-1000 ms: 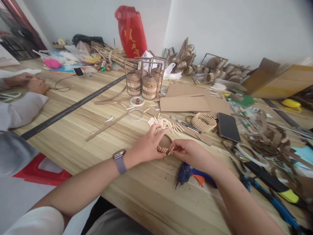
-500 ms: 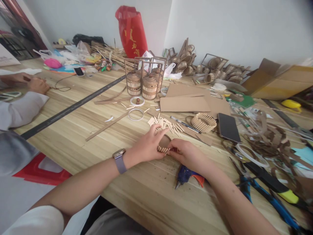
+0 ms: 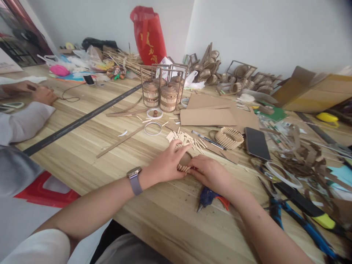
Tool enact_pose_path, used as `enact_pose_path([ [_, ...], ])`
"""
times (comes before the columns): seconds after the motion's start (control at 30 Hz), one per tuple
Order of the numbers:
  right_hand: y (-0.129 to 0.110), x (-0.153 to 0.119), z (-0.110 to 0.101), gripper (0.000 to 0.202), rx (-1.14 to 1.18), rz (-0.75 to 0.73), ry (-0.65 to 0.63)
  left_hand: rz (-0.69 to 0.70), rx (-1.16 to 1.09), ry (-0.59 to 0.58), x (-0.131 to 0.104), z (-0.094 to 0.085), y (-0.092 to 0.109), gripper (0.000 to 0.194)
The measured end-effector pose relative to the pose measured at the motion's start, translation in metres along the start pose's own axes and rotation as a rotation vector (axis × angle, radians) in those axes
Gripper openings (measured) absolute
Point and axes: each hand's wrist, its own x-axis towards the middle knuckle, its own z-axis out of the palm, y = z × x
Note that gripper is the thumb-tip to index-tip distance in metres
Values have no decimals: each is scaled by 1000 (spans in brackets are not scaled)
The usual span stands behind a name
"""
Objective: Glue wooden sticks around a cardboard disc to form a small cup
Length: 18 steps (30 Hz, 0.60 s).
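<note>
A small round cardboard basket (image 3: 185, 159) edged with short wooden sticks sits low over the table between my hands. My left hand (image 3: 167, 159) grips it from the left, thumb at the near side and fingers around the far side. At its right rim, my right hand (image 3: 210, 172) pinches the edge with thumb and index finger; whether a loose stick is between them I cannot make out. Just beyond lies a pile of short wooden sticks (image 3: 189, 141). Beneath my right forearm rests a blue and orange glue gun (image 3: 207, 198), partly hidden.
A larger stick ring (image 3: 229, 138) and a black phone (image 3: 257, 143) lie to the right, near pliers (image 3: 277, 209) and a utility knife (image 3: 305, 201). Lidded baskets in frames (image 3: 161, 93) stand behind cardboard sheets (image 3: 206, 115). Another person's hands (image 3: 41, 93) work at far left.
Almost nothing differs. The fingers of my right hand have shifted slightly at the basket's rim; my left hand keeps its hold.
</note>
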Motion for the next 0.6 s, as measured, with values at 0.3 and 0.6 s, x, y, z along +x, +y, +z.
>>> enact_pose_path([
  [0.3, 1, 0, 1, 16, 30, -8, 7, 13, -17, 1, -1, -1, 0, 92],
  [0.6, 2, 0, 2, 15, 36, -19, 21, 20, -6, -6, -1, 0, 0, 94],
])
